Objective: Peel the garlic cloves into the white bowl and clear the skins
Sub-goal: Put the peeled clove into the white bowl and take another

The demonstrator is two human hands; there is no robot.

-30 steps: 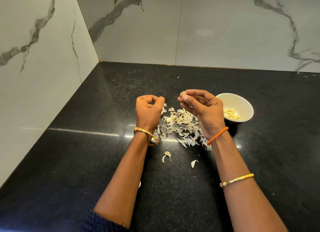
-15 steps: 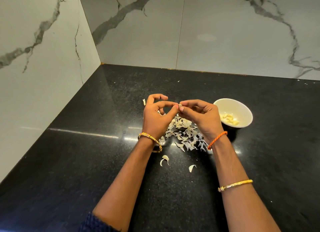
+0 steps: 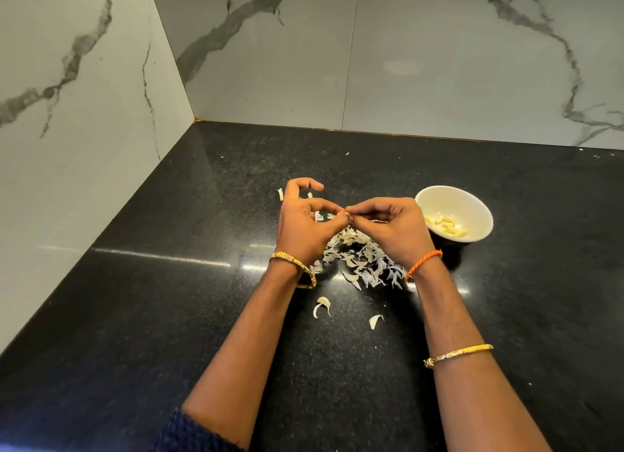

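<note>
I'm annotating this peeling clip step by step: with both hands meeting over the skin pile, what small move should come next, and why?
Probably pull the skin off. The left hand and right hand pinch a small clove between their fingertips above the skin pile, so loosened skin would drop there. The white bowl, already holding peeled cloves, sits just beside the right hand.

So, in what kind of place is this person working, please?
Most likely a home kitchen corner: a polished black stone counter, marble-look wall tiles, and a white bowl of peeled garlic beside a pile of skins.
</note>
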